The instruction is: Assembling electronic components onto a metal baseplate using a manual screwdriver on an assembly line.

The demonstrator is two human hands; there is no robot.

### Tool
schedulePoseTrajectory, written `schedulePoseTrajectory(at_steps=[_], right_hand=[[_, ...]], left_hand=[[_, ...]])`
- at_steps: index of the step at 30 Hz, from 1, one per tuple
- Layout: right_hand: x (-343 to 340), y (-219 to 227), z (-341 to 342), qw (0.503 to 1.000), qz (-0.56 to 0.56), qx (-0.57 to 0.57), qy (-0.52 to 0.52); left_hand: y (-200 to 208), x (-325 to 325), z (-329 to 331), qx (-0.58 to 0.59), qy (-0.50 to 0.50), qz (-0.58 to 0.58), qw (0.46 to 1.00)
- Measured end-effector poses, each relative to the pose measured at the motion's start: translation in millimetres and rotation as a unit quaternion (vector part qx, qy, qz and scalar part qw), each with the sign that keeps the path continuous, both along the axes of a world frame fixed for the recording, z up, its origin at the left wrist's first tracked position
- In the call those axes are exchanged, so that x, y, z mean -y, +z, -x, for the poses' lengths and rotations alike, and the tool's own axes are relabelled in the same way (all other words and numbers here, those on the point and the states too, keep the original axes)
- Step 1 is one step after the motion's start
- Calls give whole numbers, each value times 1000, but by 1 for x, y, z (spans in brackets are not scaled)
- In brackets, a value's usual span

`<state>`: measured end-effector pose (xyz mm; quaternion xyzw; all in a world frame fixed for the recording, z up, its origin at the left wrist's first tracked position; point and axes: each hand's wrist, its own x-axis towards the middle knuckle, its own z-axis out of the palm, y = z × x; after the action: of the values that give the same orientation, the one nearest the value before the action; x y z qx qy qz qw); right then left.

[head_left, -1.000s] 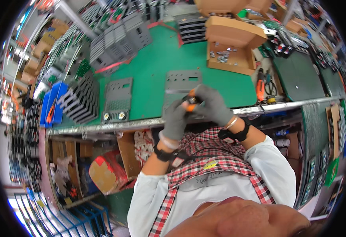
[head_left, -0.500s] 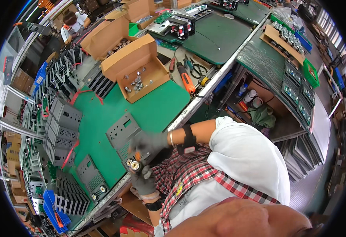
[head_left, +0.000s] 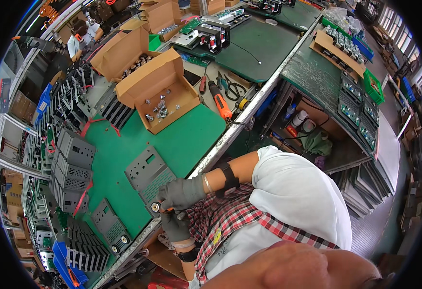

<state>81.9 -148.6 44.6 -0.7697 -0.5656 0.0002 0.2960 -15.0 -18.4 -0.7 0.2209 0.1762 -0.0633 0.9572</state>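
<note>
A grey perforated metal panel [head_left: 146, 168] lies on the green mat at the table's near edge. At its near corner shows a round, brass-and-white metal fitting [head_left: 155, 206]; whether it is fixed there or held, I cannot tell. My right hand [head_left: 184, 192], in a grey glove, is over the panel's near end with fingers curled and pinched. Just below it my left hand [head_left: 176, 227], gloved too, has its fingers bent up towards the right fingertips. Whatever lies between the fingers is hidden. A second grey panel [head_left: 108, 224] to the left bears two similar round fittings [head_left: 124, 239].
An open cardboard box [head_left: 170, 113] with loose metal parts stands beyond the panel; another is behind it. Pliers, scissors and an orange-and-black power screwdriver [head_left: 220, 101] lie right of it. Stacked grey panels [head_left: 73, 168] line the left. A person [head_left: 83, 38] works far left.
My right hand, blurred before, is now sharper and closer over the left. Two round fittings showed at my fingers; now one shows by the panel's corner. The view has shifted slightly.
</note>
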Motion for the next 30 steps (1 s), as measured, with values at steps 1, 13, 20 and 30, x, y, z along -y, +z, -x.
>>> schedulePoseTrajectory(at_steps=[1,13,20,30], right_hand=[[1,0,0,1000,-7,-15,3],[2,-10,0,995,-96,-8,14],[-9,-7,-42,986,-13,-163,45],[-15,-25,-26,902,-17,-430,29]], left_hand=[[3,1,0,-5,8,7,1000],[5,1,13,42,8,-52,998],[-33,2,23,32,-175,-292,940],[-67,9,9,167,-85,-620,762]])
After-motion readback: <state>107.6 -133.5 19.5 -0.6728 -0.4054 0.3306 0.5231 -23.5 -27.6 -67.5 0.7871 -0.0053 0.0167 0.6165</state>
